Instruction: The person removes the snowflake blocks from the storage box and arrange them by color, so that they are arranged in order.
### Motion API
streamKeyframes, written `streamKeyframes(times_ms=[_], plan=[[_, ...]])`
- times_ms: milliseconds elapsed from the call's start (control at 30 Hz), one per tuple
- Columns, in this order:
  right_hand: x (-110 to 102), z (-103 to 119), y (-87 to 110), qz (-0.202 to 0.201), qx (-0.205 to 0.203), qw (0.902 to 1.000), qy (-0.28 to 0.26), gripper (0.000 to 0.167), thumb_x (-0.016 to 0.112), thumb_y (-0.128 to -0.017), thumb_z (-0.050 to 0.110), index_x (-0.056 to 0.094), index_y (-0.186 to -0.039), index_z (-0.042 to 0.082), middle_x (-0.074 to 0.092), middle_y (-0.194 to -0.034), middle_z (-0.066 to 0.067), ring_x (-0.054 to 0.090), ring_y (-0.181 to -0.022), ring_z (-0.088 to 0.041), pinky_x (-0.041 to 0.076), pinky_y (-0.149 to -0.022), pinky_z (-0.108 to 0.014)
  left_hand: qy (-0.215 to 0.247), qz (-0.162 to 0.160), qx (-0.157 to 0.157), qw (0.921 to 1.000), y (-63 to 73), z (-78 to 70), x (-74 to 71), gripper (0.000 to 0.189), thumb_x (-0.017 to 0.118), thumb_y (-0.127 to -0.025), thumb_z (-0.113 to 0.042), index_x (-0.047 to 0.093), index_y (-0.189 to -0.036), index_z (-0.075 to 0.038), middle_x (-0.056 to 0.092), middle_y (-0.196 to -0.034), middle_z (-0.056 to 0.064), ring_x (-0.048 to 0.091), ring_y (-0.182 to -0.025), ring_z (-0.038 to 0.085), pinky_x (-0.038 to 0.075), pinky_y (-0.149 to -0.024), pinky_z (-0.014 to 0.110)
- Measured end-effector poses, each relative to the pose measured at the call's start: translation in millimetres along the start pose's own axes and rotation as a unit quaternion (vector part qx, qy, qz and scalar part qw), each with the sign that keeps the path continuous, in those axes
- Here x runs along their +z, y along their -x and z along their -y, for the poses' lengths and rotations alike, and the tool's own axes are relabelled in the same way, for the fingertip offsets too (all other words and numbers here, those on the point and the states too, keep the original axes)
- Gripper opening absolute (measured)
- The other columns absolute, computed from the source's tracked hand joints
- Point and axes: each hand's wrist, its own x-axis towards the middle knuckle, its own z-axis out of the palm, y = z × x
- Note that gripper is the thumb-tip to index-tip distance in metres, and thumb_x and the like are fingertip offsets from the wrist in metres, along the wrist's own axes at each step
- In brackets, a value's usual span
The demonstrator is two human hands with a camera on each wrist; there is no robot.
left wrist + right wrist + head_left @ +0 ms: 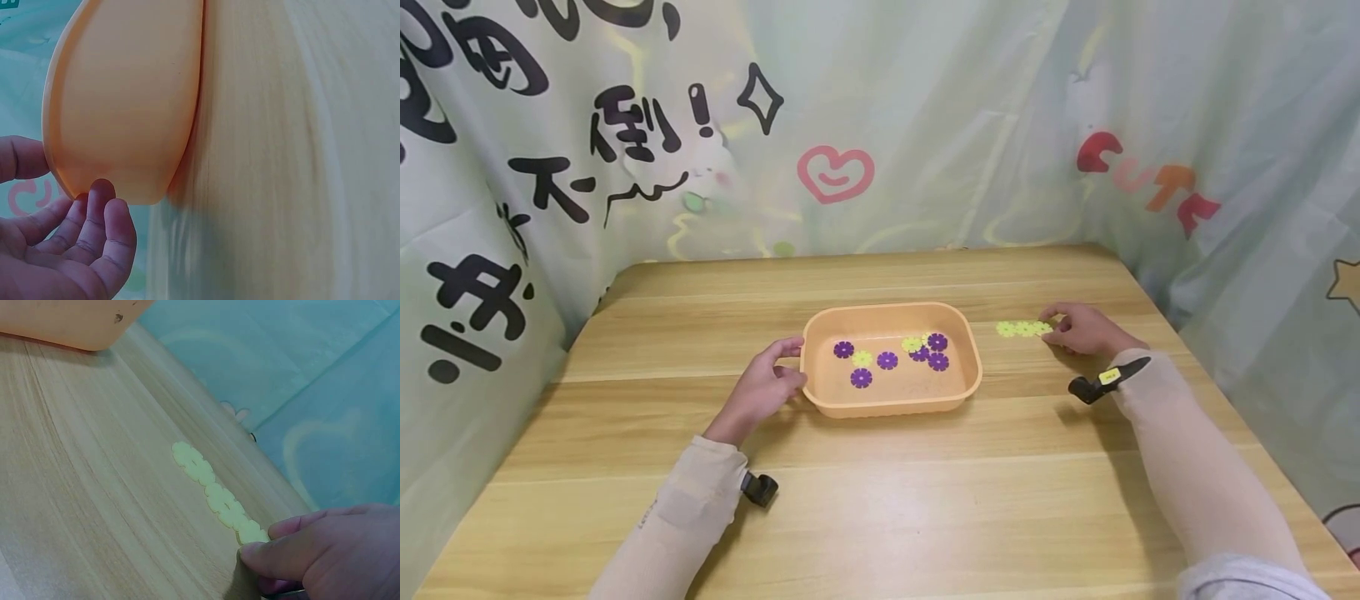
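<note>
My left hand [762,392] holds the left end of an orange plastic tray [891,407]; in the left wrist view its fingertips [119,215] are bent against the tray's end wall [128,181]. Several purple flower-shaped notched discs [887,360] and a few yellow ones [862,358] lie loose inside. Right of the tray, a short row of joined yellow flower-shaped discs [1021,329] lies on the table. With thumb and forefinger, my right hand [1084,330] pinches the disc at the row's right end [251,532]. The thumb partly hides that disc.
The wooden table [880,500] reaches back to a printed curtain [925,167] that hangs along its far and side edges. Both wrists carry a small black camera, the right one [1105,381] close above the tabletop.
</note>
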Motion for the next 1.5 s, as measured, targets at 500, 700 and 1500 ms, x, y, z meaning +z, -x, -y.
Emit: streamKeyframes(times_ms=[500,700,1500], plan=[[-1,-1,0.5,0.001,-0.003,1.0,-0.001,0.031,0.064,-0.092,0.01,0.055,-0.118,-0.005,0.058,-0.071,-0.007,0.054,-0.059,-0.02,0.046,-0.057,-0.032,-0.005,-0.002,-0.008,1.0,-0.4,-2.0,0.6,0.061,0.059,-0.088,-0.003,0.039,-0.146,-0.01,0.044,-0.139,0.011,0.058,-0.104,0.027,0.055,-0.082,0.041],[-1,0,-0.2,0.003,-0.005,1.0,-0.002,0.033,0.065,-0.092,0.012,0.055,-0.119,-0.005,0.058,-0.071,-0.007,0.054,-0.059,-0.019,0.046,-0.056,-0.032,-0.001,0.0,-0.007,1.0,0.9,-3.6,0.2,0.061,0.058,-0.088,-0.003,0.038,-0.146,-0.01,0.043,-0.139,0.012,0.058,-0.103,0.026,0.055,-0.082,0.04],[-7,32,-4.3,-0.002,-0.052,0.9986,-0.014,0.047,0.07,-0.084,0.003,0.053,-0.126,-0.006,0.064,-0.083,-0.009,0.061,-0.078,-0.023,0.051,-0.061,-0.03,0.003,-0.004,-0.007,1.0,-0.4,-0.7,0.3,0.061,0.058,-0.088,-0.001,0.039,-0.145,-0.008,0.043,-0.141,0.014,0.057,-0.103,0.027,0.054,-0.083,0.039]])
